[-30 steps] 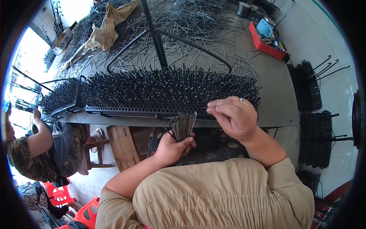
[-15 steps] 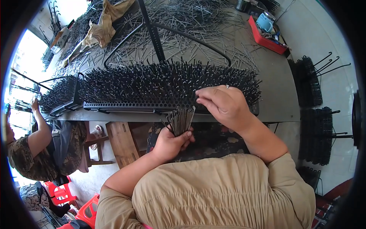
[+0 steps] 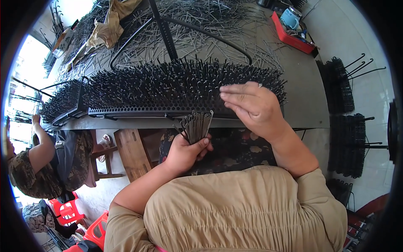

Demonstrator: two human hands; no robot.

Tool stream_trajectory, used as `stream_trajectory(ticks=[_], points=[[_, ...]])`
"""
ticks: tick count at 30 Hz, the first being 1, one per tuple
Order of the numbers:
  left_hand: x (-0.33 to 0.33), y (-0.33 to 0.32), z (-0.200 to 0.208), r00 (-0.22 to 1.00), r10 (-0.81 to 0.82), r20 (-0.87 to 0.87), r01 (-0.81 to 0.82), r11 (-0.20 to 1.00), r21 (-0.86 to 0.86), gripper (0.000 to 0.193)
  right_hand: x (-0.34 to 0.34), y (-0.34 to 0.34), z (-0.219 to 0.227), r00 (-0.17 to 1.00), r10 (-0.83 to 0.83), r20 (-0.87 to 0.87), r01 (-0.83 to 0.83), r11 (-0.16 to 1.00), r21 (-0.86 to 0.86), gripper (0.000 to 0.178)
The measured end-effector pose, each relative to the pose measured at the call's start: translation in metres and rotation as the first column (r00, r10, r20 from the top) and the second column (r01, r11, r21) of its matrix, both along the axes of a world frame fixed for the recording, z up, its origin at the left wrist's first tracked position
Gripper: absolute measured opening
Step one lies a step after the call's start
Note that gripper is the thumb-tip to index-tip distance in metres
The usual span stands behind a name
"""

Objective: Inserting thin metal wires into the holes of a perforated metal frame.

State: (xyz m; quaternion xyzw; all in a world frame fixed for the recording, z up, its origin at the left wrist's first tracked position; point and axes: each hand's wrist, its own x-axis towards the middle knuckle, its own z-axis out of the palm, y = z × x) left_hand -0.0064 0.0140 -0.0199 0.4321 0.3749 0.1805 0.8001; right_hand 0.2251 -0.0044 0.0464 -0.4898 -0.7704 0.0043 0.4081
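My left hand is closed around an upright bundle of thin grey metal rods with small bent tops, just in front of the table's near edge. My right hand hovers over the right part of a long black perforated rack. Its fingers are stretched out to the left with narrow gaps, and I make out nothing held in them. Densely packed dark rods stand upright in the rack, some of them hidden behind my right hand.
Loose rods lie heaped on the table behind a black metal frame. Torn brown paper lies far left; a red tray holding a blue mug sits far right. Another person works at a second rack.
My right hand has shifted slightly right, and its fingers have straightened. My left hand keeps hold of the rod bundle. The whole view has moved slightly, placing the table higher in the picture.
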Motion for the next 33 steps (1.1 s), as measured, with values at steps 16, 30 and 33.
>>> stream_trajectory(ticks=[16,30,33], points=[[0.003,-0.004,-0.008,0.998,0.042,0.045,-0.038,0.996,-0.081,0.011,-0.002,0.020,0.016,0.995,0.055,-0.083,-0.071,0.977,-0.202,0.009],[-0.003,-0.007,-0.002,0.989,0.128,0.069,-0.122,0.989,-0.088,0.012,-0.021,-0.012,0.009,0.967,-0.106,-0.232,0.055,0.975,-0.218,0.017],[0.000,-0.010,0.002,0.993,0.037,0.110,-0.042,0.998,0.041,0.012,-0.024,-0.023,-0.009,0.790,-0.221,-0.573,-0.291,0.687,-0.666,0.016]])
